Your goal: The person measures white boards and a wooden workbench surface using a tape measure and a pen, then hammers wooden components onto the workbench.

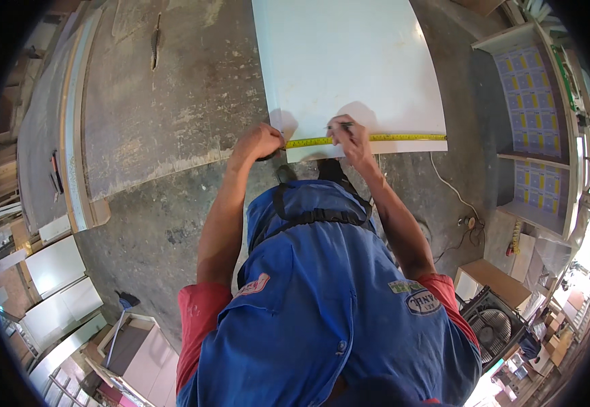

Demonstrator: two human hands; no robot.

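Head view: the tape [403,138], yellow, lies stretched across the white board [356,74], just inside its near edge and reaching the right side. The left hand [261,142] has its grip together at the tape's left end, seemingly clamped on it; a dark shape [268,157] beneath may be the case. The right hand [352,141], over the tape, has its grip closed on a dark pen [346,126]. Left of the board spreads a scuffed brown surface [179,88]; below is the stained floor [152,237]. If the left grip slackens, the tape could slide or skew, making a reading false; the right hand brushing it could do likewise, and the smooth board might let the pen skid. As for writing, the tape's figures are too small to read. The blue overalls [295,285] carry a red-and-white patch [251,285], a green one [403,287] and a lettered oval one [423,302]. Further right, printed sheets [529,102] in purple and yellow line a shelf unit [542,214], their text illegible.
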